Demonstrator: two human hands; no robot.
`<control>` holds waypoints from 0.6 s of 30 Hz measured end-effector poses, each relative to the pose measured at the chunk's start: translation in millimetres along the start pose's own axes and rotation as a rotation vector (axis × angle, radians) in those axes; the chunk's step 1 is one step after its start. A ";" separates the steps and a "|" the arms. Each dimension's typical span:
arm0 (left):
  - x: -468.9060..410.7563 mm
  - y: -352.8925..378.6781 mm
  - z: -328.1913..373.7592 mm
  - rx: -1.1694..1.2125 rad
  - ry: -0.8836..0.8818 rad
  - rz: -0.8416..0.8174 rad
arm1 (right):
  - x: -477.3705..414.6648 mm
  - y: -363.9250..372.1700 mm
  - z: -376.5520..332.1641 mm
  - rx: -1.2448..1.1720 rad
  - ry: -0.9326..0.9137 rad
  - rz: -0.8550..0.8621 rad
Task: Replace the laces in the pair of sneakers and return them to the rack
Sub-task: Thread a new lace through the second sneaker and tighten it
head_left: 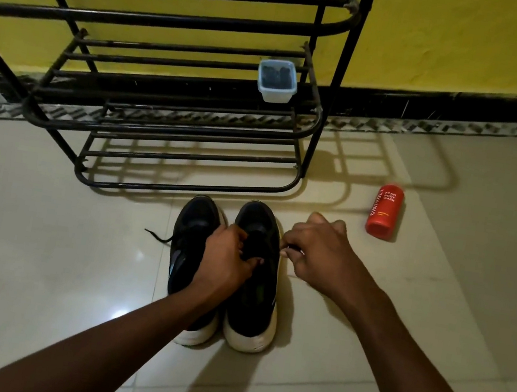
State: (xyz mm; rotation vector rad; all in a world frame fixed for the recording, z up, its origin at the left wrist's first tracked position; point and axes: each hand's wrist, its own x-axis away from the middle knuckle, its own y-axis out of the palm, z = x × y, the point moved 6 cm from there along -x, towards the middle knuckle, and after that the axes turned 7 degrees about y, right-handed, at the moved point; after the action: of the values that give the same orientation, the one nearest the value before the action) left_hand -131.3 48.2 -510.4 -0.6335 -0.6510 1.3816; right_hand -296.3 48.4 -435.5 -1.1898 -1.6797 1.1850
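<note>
Two black sneakers with white soles stand side by side on the tiled floor, toes pointing to the rack. My left hand [227, 258] reaches over the left sneaker [188, 242] and grips the black lace at the tongue of the right sneaker [251, 299]. My right hand [318, 255] is just right of that shoe and pinches a black lace end between thumb and finger. A loose lace end [157, 236] of the left sneaker lies on the floor to its left. The black metal shoe rack [169, 108] stands right behind the shoes.
A small clear plastic tub [277, 81] with dark contents sits on a low shelf of the rack, at its right end. A red foam body wash bottle [384, 211] lies on the floor to the right. The yellow wall with black skirting is behind.
</note>
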 end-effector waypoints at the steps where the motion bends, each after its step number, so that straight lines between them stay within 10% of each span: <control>1: -1.7 0.7 -1.7 0.001 -0.013 -0.016 | -1.1 -7.0 -1.9 0.005 0.001 0.055; 6: -1.9 -18.5 19.8 0.096 0.080 0.035 | -2.1 -24.9 -3.3 -0.233 0.014 0.224; 12: -10.7 -28.8 68.5 0.598 0.160 -0.275 | 10.7 -32.4 16.8 -0.590 0.046 0.516; 18: -29.7 -48.0 59.1 0.624 0.023 -0.142 | 21.5 19.4 44.6 -0.553 0.212 0.332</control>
State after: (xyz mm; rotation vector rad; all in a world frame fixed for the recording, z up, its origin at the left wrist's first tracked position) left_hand -145.1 16.1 -436.5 -0.1006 -0.2131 1.3461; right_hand -338.4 60.0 -465.8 -1.9215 -1.7414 0.7490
